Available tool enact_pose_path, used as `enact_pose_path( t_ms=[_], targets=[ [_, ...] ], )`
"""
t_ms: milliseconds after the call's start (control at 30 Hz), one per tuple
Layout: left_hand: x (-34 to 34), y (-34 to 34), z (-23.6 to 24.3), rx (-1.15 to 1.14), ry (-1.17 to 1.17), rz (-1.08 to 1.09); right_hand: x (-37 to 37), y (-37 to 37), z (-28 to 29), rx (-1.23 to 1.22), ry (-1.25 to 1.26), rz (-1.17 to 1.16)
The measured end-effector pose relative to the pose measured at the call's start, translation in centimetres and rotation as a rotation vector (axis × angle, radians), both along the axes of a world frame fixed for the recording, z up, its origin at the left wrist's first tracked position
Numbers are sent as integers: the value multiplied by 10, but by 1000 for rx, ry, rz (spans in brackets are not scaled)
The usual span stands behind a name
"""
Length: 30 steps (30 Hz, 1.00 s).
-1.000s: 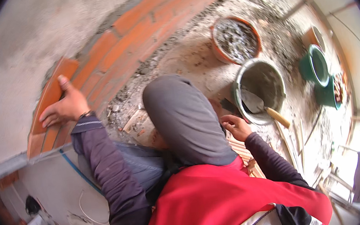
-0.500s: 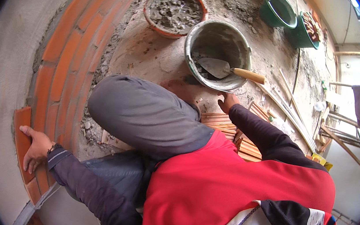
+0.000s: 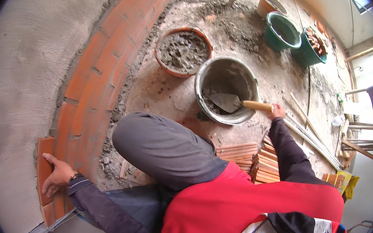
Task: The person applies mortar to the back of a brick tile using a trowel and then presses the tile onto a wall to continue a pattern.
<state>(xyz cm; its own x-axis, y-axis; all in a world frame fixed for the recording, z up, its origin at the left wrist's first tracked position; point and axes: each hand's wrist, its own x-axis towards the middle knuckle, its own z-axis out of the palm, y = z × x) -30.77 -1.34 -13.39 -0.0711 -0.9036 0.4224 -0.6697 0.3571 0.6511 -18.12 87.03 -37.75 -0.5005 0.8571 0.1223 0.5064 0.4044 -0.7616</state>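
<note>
My left hand [image 3: 59, 176] lies with thumb and fingers spread across the orange brick [image 3: 43, 166] at the near end of the brickwork [image 3: 93, 83], beside the plastered wall. Its fingers press on the brick rather than wrap round it. To the right, my right hand [image 3: 277, 111] has its fingers closed round the end of a trowel's wooden handle. The trowel [image 3: 226, 102] rests tilted in a mortar-stained bucket [image 3: 200, 89], its blade down inside and its handle over the rim. Some grey mortar shows at the bucket's bottom.
An orange-rimmed tub [image 3: 159, 60] of wet mortar stands beyond the bucket. Stacked bricks [image 3: 265, 162] lie near my right forearm. Green buckets [image 3: 275, 37] stand at the far right. Long strips [image 3: 310, 137] lie on the rubble-strewn floor, right of my hand.
My right hand has moved from below the bucket's rim to the trowel handle and closed on it. The view has shifted; my left hand stays on the brick.
</note>
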Motion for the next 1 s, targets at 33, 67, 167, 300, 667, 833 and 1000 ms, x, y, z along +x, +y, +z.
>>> enact_pose_path(
  t_ms=[33,67,167,300,667,833,1000],
  targets=[
    [21,-8,13,-53,-13,40,-38,-22,8,-321,141,8],
    [49,-17,32,-105,-25,90,-73,-50,29,-563,231,55],
    [14,14,25,-10,65,37,-90,54,102,-188,609,402],
    [32,11,39,-81,89,32,-161,-99,186,-451,543,482],
    [23,25,34,34,160,-20,-125,-489,355,-496,348,1465],
    [30,35,36,126,240,-98,-128,-561,380,-249,326,1966],
    [48,63,77,159,219,-307,-140,-594,368,-193,81,2193]
  ],
)
